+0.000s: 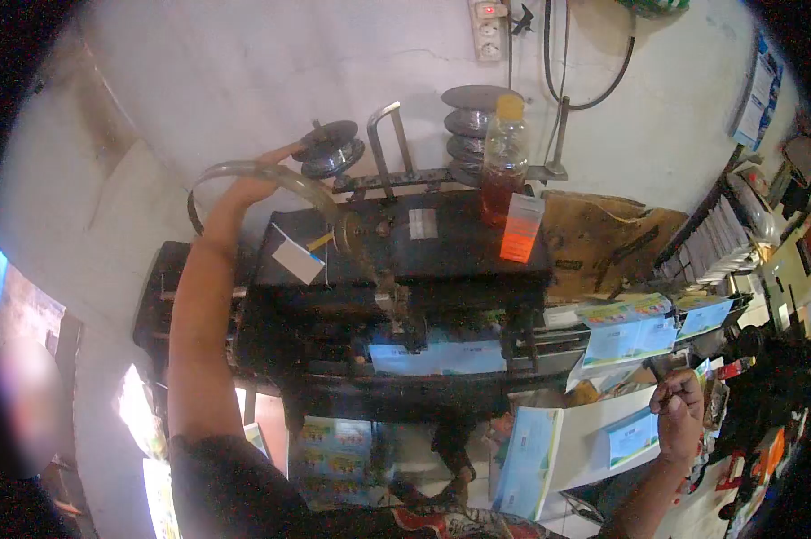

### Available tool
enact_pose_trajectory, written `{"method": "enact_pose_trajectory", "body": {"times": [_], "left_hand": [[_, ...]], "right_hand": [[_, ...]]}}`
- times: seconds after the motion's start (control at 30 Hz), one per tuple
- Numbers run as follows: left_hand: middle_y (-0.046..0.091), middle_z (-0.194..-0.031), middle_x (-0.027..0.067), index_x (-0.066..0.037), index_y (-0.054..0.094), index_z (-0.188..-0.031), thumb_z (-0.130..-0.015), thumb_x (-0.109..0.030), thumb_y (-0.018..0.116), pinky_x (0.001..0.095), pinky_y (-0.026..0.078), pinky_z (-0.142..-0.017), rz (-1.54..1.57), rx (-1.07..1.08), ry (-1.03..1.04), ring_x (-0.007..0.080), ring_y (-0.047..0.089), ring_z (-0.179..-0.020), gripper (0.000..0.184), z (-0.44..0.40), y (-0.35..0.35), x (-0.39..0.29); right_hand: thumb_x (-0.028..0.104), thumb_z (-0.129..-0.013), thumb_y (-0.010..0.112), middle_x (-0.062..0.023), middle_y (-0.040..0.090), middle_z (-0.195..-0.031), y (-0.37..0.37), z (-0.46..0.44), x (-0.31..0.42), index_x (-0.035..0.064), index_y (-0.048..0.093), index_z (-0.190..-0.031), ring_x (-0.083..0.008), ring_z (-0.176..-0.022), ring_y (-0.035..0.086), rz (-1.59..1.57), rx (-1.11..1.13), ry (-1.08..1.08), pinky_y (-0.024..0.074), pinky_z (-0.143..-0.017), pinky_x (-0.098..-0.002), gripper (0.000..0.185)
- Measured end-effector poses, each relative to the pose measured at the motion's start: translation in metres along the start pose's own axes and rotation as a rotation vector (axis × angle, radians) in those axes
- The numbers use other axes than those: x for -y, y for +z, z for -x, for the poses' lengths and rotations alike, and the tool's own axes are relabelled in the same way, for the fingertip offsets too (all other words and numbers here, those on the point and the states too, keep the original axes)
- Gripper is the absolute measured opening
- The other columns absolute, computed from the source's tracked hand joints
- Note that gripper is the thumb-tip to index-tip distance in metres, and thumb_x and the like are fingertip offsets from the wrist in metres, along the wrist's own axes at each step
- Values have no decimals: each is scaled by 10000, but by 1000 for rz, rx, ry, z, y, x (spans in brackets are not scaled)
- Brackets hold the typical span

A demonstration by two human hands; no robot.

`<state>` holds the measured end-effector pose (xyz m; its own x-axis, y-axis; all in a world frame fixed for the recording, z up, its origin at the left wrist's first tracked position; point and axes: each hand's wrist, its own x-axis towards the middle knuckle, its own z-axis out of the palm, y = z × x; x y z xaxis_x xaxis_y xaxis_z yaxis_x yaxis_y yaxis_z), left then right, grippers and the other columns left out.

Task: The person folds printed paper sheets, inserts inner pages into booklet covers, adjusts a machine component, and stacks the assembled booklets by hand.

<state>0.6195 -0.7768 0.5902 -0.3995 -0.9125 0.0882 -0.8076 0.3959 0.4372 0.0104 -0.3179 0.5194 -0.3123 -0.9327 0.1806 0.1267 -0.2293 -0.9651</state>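
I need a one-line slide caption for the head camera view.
Left hand at a spool by a dark machine, right hand near light-blue printed sheets.

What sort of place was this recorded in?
Probably a small print-finishing or binding workshop: spools of what looks like wire sit above a dark machine, with folded printed sheets along it.

The spooled wire looks shiny metal, the cardboard matt.

A pale, cracked wall bears a white socket strip, with bright light at lower left.
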Motion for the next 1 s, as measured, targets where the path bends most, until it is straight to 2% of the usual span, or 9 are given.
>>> {"method": "enact_pose_trajectory", "body": {"times": [0.2,0.33,0.47,0.57,0.67,0.77,0.8,0.87,1.0], "left_hand": [[551,-1334,96,-148,472,-1398,-792,-16,474,306,448,-816,-82,-49,-95,176,549,-953,621,-12,3,26],[565,-1321,71,-175,482,-1395,-763,-12,468,288,469,-731,-104,-80,-122,148,565,-846,652,-14,7,29],[489,-1410,82,-127,460,-1411,-686,22,438,275,445,-862,11,-74,30,162,532,-1115,741,7,3,-27],[508,-1399,68,-149,426,-1439,-667,32,425,280,487,-763,-51,-92,104,143,577,-765,793,-1,2,-7],[506,-1404,55,-165,409,-1452,-659,41,438,258,421,-567,-36,-162,360,90,408,-583,820,-10,6,-3],[467,-1440,65,-156,393,-1460,-655,48,433,261,469,-785,145,-64,52,127,571,-860,832,6,3,-35],[442,-1459,68,-144,389,-1460,-656,49,428,270,427,-896,168,-52,-13,145,537,-1036,828,8,0,-32],[390,-1493,79,-120,388,-1452,-663,47,402,300,292,-1105,86,-108,132,220,370,-1367,806,2,-1,0],[390,-1490,87,-136,345,-1470,-763,23,418,358,313,-1101,-41,-196,153,259,410,-1333,728,11,-14,16]], "right_hand": [[339,-816,718,-28,497,-884,-3,1,-2,51,508,-983,-115,-688,491,46,53,45,384,-580,-242,394],[345,-823,712,-56,522,-832,5,1,2,32,531,-983,-147,-688,500,62,-1,15,399,-602,-259,396],[363,-817,722,-54,522,-818,-3,4,0,32,527,-981,-145,-698,499,74,4,31,403,-611,-265,417],[363,-818,718,-57,532,-805,-8,5,-1,31,527,-974,-145,-699,500,67,3,34,401,-610,-263,413],[349,-812,716,-51,527,-818,-11,8,-1,36,518,-980,-136,-705,488,71,-15,40,389,-614,-257,408],[320,-809,707,-46,526,-845,-13,8,-2,35,508,-990,-126,-712,476,53,-23,63,379,-619,-253,392],[324,-812,703,-47,526,-842,-14,8,-4,34,508,-989,-127,-710,477,57,-21,69,379,-620,-254,392],[350,-809,710,-50,541,-824,-18,9,-7,38,521,-972,-132,-700,486,76,-31,68,386,-619,-257,400],[351,-819,693,-42,510,-787,-22,11,-7,33,509,-961,-123,-676,467,169,-80,57,383,-611,-265,394]]}}
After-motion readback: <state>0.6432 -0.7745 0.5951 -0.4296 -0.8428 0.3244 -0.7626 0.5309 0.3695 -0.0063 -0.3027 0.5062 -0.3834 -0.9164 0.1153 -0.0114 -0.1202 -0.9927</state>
